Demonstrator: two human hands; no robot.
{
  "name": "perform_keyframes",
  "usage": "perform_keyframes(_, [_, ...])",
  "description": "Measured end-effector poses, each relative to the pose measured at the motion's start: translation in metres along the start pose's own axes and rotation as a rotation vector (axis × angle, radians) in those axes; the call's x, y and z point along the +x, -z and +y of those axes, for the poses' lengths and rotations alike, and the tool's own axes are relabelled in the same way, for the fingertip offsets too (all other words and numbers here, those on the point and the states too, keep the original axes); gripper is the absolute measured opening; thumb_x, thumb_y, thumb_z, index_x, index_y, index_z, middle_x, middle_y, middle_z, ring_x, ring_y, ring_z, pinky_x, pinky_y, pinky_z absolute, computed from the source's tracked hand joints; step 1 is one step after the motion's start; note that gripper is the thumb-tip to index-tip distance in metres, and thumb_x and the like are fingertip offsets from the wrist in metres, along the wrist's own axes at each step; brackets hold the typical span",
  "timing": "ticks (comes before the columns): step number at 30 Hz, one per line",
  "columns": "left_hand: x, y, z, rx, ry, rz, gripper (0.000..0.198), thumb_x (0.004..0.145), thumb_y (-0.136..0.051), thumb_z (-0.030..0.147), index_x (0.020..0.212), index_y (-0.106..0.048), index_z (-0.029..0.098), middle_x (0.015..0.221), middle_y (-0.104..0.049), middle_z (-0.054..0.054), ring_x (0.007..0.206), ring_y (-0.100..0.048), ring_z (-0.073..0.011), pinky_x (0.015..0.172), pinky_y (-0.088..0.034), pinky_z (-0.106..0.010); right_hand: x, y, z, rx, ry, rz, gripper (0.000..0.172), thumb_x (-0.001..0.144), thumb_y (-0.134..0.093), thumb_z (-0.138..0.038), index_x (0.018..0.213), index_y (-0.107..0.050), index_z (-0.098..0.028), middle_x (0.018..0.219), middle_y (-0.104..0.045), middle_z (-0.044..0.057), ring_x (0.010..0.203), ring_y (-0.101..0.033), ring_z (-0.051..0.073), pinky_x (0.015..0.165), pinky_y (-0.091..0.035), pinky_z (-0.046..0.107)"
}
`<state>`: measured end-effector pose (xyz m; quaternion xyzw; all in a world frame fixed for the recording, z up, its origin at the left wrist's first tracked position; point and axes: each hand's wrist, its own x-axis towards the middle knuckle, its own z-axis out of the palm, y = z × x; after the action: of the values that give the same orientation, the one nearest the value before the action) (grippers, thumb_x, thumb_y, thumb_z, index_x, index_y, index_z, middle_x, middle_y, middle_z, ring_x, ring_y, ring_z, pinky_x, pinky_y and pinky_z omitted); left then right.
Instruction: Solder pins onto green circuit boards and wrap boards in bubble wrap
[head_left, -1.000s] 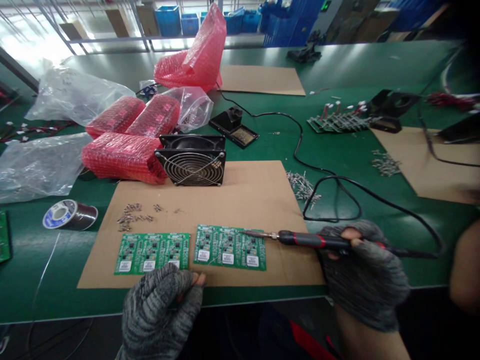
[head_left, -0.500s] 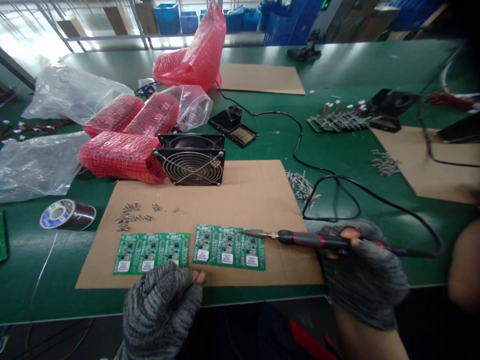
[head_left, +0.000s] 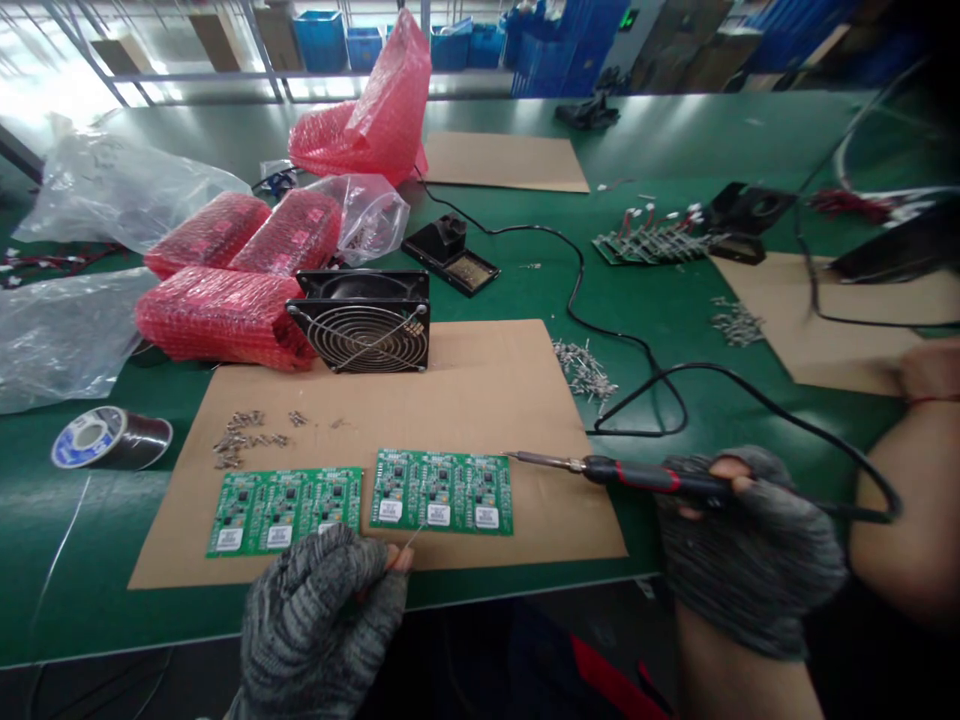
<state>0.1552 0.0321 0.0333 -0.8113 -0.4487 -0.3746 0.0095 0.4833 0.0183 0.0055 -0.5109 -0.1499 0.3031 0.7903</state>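
Observation:
My right hand (head_left: pixel 750 540), in a grey knit glove with bare fingertips, grips a black and red soldering iron (head_left: pixel 660 480). The iron's tip is at the upper right corner of the right green circuit board (head_left: pixel 442 490); I cannot tell if it touches. In my gloved left hand (head_left: pixel 322 610), thumb and finger pinch a thin solder wire (head_left: pixel 415 537), whose end points up at that board's lower edge. Another circuit board (head_left: pixel 281 505) lies to the left, its lower right part hidden by my left hand. Both boards rest on a cardboard sheet (head_left: pixel 495 390).
A black fan (head_left: pixel 364 340) stands behind the boards, beside red bubble-wrapped packs (head_left: pixel 217 315). Small metal parts (head_left: pixel 244 435) and a solder spool (head_left: pixel 112 440) lie left. The iron's cord (head_left: pixel 787 395) loops across the right. Another person's arm (head_left: pixel 907 490) is at far right.
The soldering iron has moved right along the right board's top edge to its corner. The solder wire in my left hand shows more clearly. Another person's arm has come further into view.

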Motion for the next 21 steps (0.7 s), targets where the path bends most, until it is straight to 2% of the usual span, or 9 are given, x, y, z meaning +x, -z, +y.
perform_keyframes(5, [0.010,-0.007,0.007,-0.059,-0.021,-0.058,0.006,0.090,-0.060,0.020,0.086,-0.064,0.023,0.072,-0.072,0.002,0.064,-0.066,-0.0127,0.060,-0.052,-0.025,0.002,0.007,-0.003,-0.052,0.036,-0.079,0.010,0.059,-0.061,-0.020,0.068,-0.060,-0.017,0.063,-0.052,-0.004,0.047,-0.048,0.010,0.043,-0.042,0.023])
perform_keyframes(16, [0.009,-0.016,0.009,-0.059,-0.023,-0.084,0.001,0.087,-0.065,0.022,0.088,-0.066,0.022,0.075,-0.072,0.001,0.067,-0.067,-0.0137,0.063,-0.053,-0.027,0.002,0.011,0.000,-0.048,-0.002,-0.099,0.010,0.061,-0.064,-0.021,0.069,-0.059,-0.017,0.065,-0.052,-0.004,0.048,-0.050,0.010,0.044,-0.042,0.022])
perform_keyframes(21, [0.012,-0.018,0.011,-0.072,-0.014,-0.086,0.004,0.087,-0.064,0.020,0.088,-0.066,0.022,0.075,-0.072,0.001,0.066,-0.068,-0.0135,0.063,-0.054,-0.028,0.002,0.013,0.001,-0.041,0.004,-0.060,0.011,0.061,-0.064,-0.020,0.071,-0.059,-0.017,0.067,-0.053,-0.004,0.051,-0.053,0.010,0.045,-0.043,0.021])
